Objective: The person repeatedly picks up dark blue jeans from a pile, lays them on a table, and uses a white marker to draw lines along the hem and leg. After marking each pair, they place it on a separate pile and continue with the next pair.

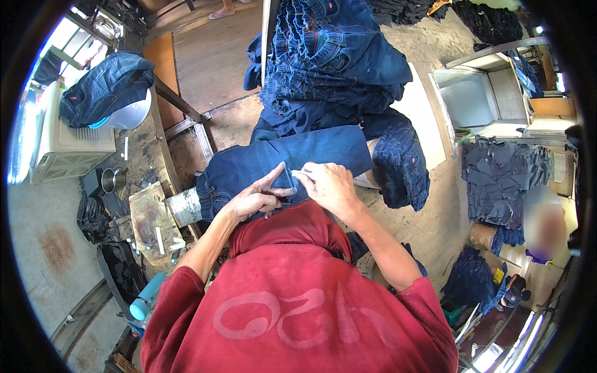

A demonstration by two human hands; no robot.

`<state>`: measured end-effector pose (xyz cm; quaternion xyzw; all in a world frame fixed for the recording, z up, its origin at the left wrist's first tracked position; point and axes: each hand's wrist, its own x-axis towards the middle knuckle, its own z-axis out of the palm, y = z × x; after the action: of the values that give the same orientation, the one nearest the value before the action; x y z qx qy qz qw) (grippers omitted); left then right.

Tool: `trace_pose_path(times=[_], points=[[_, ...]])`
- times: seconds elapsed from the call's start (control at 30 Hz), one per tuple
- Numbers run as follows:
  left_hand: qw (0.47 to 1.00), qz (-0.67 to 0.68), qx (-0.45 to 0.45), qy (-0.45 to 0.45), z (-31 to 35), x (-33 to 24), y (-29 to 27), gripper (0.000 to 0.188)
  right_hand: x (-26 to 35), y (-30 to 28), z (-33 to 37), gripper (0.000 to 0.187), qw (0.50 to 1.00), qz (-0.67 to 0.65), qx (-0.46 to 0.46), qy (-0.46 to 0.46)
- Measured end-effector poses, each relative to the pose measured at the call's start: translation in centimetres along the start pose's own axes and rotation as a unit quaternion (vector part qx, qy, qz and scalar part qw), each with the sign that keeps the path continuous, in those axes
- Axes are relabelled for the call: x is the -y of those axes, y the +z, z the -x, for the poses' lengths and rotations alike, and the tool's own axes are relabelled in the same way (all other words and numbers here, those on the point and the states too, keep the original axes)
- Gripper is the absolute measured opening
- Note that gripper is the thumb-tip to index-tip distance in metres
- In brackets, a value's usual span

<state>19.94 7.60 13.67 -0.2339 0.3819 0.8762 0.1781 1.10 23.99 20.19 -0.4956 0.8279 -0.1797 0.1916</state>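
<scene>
Jeans (249,163) likely soft, floppy, not fragile; grab by gathered waistband (213,198); left hand (255,198) splayed against template (288,176), right hand (331,186) pinching pale stick (303,173)

Your denim garment (323,146) is matt, woven cloth; your red shirt (280,273), matt cloth too; the bench (142,149) at your left looks rough, worn wood; the cup (112,181), shiny metal; the turquoise bottle (148,294), smooth.
</scene>
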Motion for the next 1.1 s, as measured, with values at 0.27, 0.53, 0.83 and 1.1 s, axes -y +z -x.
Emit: trace_pose_path(times=[0.27, 0.53, 0.83, 1.1], points=[[1.0, 0.01, 0.022, -0.012, -0.1, -0.4, -0.8, 0.121, -0.1, -1.4, 0.8, 0.033, 0.995, 0.065, 0.047, 0.057], [0.997, -0.075, -0.013, -0.002, 0.0, -1.5, -1.3, 0.107, -0.9, -1.0, 1.1, 0.031, 0.991, 0.064, 0.025, 0.111], [0.768, -0.473, -0.353, -0.248, 5.4, -1.4, -17.9, 0.091, -20.6, 5.2, 6.2, 0.056, 0.848, -0.283, -0.165, 0.417], [0.835, -0.013, -0.497, 0.235, 4.7, -1.6, -12.3, 0.08, -28.3, 14.0, 2.1, 0.049, 0.442, -0.657, -0.374, 0.484]])
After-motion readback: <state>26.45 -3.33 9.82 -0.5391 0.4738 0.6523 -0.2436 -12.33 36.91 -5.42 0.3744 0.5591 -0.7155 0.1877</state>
